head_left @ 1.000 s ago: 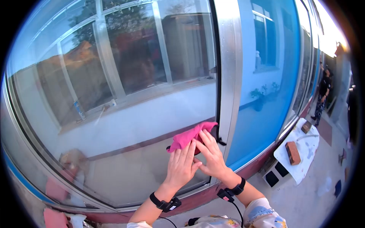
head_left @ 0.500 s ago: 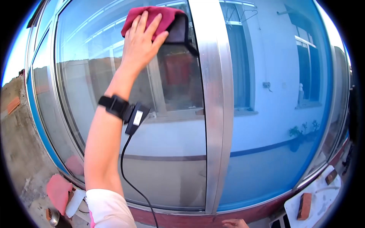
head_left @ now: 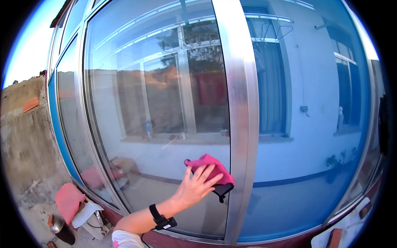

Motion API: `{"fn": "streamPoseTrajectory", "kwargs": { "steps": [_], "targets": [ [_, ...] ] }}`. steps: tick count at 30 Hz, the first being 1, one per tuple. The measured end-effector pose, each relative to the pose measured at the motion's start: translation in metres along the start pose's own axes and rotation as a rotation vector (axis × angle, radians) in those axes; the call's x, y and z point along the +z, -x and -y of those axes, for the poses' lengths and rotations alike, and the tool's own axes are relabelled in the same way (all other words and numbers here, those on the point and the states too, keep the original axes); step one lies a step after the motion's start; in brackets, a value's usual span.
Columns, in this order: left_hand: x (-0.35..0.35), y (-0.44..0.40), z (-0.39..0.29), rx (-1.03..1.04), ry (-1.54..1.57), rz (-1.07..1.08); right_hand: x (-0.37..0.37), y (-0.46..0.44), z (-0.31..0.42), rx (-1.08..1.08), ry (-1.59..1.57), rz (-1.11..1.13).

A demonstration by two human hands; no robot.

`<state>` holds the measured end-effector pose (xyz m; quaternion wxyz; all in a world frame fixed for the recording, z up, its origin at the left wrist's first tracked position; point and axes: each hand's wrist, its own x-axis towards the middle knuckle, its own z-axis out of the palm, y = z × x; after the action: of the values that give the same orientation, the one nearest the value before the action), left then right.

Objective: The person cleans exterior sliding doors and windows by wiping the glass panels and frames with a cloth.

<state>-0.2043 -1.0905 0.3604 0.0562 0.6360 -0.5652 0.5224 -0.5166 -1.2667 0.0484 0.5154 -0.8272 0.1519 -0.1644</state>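
Note:
My left hand (head_left: pixel 198 185) is pressed over a pink cleaning cloth (head_left: pixel 225 177) with dark edging and holds it against the window pane (head_left: pixel 161 103). Its fingers are somewhat spread across the cloth, whose dark corner hangs below them. This is low on the glass, just left of the upright metal frame (head_left: pixel 244 124). A black strap with a small device (head_left: pixel 164 223) is around my left wrist. My right hand is out of view.
Blue-tinted glass (head_left: pixel 289 198) continues right of the frame. At lower left are a pink cushion-like thing (head_left: pixel 69 200) and a metal flask (head_left: pixel 62 231). A brick (head_left: pixel 335 238) lies on a white board (head_left: pixel 351 223) at lower right.
My left hand has brought the cloth down from the top of the pane to its lower right part. My right hand, partly visible at the bottom before, has left the view.

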Motion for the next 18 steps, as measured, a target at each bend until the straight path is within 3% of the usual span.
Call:
{"fn": "streamPoseTrajectory", "kwargs": {
  "steps": [1,5,8,9,10,11,13,18],
  "targets": [
    [-0.016,-0.033,0.025,-0.022,-0.009,-0.058,0.003,-0.004,-0.005,0.005,0.126,0.043],
    [-0.074,-0.173,0.124,-0.015,-0.216,-0.342,-0.002,-0.038,0.045,0.115,0.138,0.015],
    [-0.081,-0.224,0.19,-0.079,-0.3,-0.531,0.014,-0.036,0.045,0.251,0.11,0.007],
    [-0.082,-0.224,0.193,-0.094,-0.307,-0.537,0.019,-0.038,0.028,0.13,-0.034,-0.068],
    [-0.078,-0.213,0.182,-0.102,-0.284,-0.511,0.025,-0.035,0.02,0.012,-0.177,-0.148],
    [-0.071,-0.191,0.165,-0.061,-0.26,-0.454,0.029,-0.029,0.013,0.01,-0.104,-0.175],
    [-0.052,-0.125,0.114,-0.029,-0.19,-0.322,0.037,-0.018,-0.001,0.105,-0.202,-0.187],
    [0.046,0.077,-0.013,0.069,-0.06,0.059,0.044,-0.008,-0.01,0.186,-0.03,-0.209]
  ]
}}
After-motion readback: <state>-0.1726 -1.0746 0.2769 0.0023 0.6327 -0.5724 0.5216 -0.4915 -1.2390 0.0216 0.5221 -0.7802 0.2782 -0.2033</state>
